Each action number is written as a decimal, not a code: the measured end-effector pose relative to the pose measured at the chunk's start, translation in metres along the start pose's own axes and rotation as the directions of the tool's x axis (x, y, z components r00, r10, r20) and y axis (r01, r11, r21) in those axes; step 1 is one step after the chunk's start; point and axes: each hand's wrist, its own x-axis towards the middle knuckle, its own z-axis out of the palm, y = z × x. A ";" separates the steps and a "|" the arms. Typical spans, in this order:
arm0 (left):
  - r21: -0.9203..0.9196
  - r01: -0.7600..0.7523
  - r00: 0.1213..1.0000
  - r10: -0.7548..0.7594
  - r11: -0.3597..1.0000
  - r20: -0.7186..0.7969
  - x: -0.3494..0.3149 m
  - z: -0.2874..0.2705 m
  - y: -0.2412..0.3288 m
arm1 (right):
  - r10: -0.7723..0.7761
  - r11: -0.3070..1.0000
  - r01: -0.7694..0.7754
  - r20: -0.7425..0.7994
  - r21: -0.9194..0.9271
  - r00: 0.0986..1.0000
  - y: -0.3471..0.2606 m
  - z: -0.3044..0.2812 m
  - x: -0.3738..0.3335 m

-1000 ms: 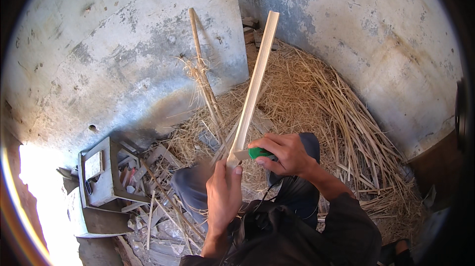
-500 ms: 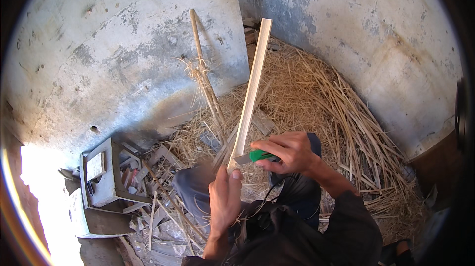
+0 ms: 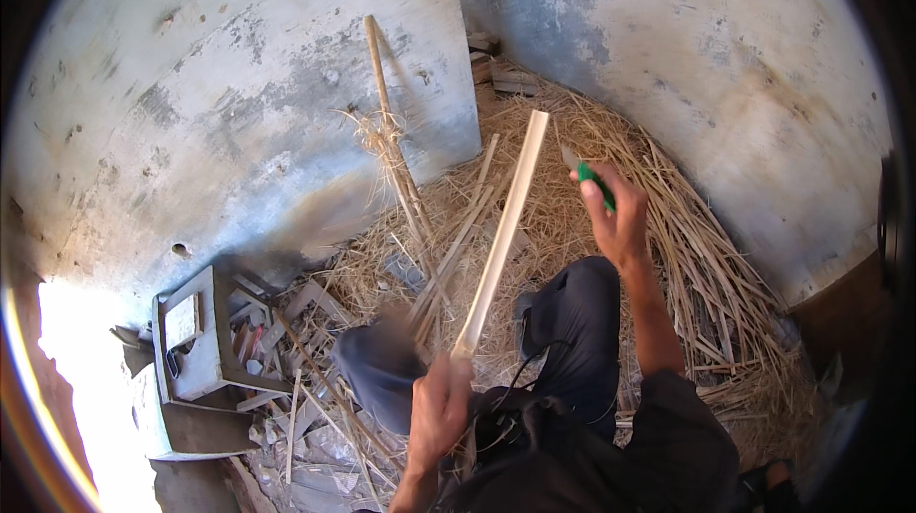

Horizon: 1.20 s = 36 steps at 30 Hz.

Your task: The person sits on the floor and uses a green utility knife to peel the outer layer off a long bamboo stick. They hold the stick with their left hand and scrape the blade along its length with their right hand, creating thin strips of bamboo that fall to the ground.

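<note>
A pale split bamboo strip [image 3: 506,227], hollow side showing, slants up and away to the right from my left hand [image 3: 440,408]. That hand is closed around its near end, low in front of my body. Off to the right of the strip's far end, my right hand [image 3: 615,217] is closed on a green-handled knife [image 3: 596,186]. The short blade points up and to the left, apart from the bamboo. Part of the knife's handle is hidden by my fingers.
Shavings and loose strips [image 3: 687,274] cover the floor ahead and to the right. A pole [image 3: 379,74] with frayed fibres leans on the left wall [image 3: 239,112]. A worn open wooden box [image 3: 205,341] stands at the left among scraps. My knees flank the strip.
My right hand has moved away from the strip's near end, up and to the right, with the knife. The strip's far end has dropped and shifted right.
</note>
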 end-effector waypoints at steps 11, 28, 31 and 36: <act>-0.003 -0.087 0.991 0.086 0.996 -0.104 0.024 0.003 0.020 | -0.469 0.860 0.407 0.163 0.310 0.868 -0.072 0.050 -0.068; 0.075 -0.149 0.979 0.158 0.986 -0.128 0.018 0.005 0.033 | -0.525 0.847 0.499 0.144 0.181 0.839 -0.084 0.042 -0.058; 0.039 -0.131 0.984 0.135 0.991 -0.118 0.017 0.003 0.029 | -0.538 0.841 0.519 0.129 0.154 0.833 -0.082 0.041 -0.057; 0.062 -0.078 0.992 0.084 0.995 -0.097 0.010 -0.002 0.030 | -0.512 0.859 0.504 0.101 0.095 0.853 -0.059 0.046 -0.062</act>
